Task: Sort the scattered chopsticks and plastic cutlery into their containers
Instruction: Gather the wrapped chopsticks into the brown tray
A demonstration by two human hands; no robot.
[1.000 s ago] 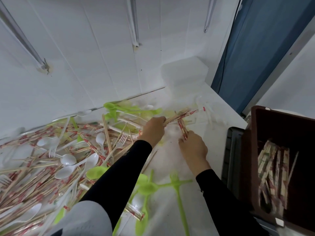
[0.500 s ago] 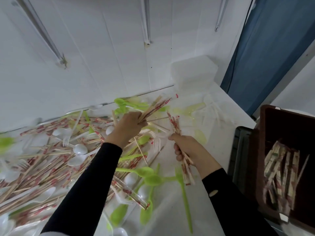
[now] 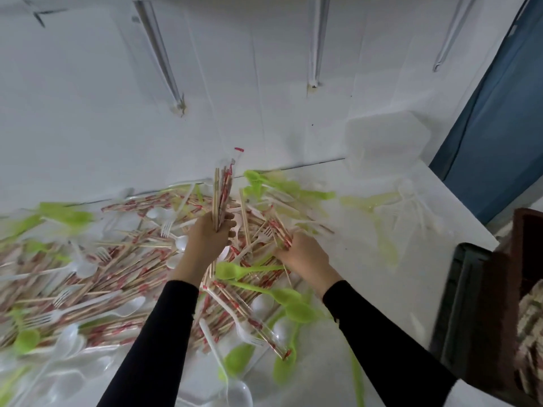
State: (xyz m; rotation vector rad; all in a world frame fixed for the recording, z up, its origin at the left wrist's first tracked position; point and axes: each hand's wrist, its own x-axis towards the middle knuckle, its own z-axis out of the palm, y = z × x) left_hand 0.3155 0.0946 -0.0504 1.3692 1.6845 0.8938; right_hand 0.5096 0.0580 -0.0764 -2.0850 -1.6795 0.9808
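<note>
A big heap of wrapped chopsticks (image 3: 123, 259), white plastic forks and spoons (image 3: 88, 306) and green spoons (image 3: 282, 295) covers the white table (image 3: 367, 259). My left hand (image 3: 208, 236) grips an upright bundle of chopsticks (image 3: 222, 189), their tips pointing up toward the wall. My right hand (image 3: 305, 254) lies low on the pile, its fingers curled round a few wrapped chopsticks (image 3: 280, 233). A brown bin (image 3: 508, 289) at the right edge holds wrapped chopsticks (image 3: 531, 327).
Clear lidded plastic containers (image 3: 388, 139) stand at the table's back right by the white wall. A black crate (image 3: 458, 304) sits between the table edge and the brown bin. A blue panel (image 3: 499, 127) rises at the far right.
My left hand has raised its chopstick bundle upright. My right hand, which held a bundle above the table, has dropped back onto the pile and closed on other chopsticks. The camera swung left.
</note>
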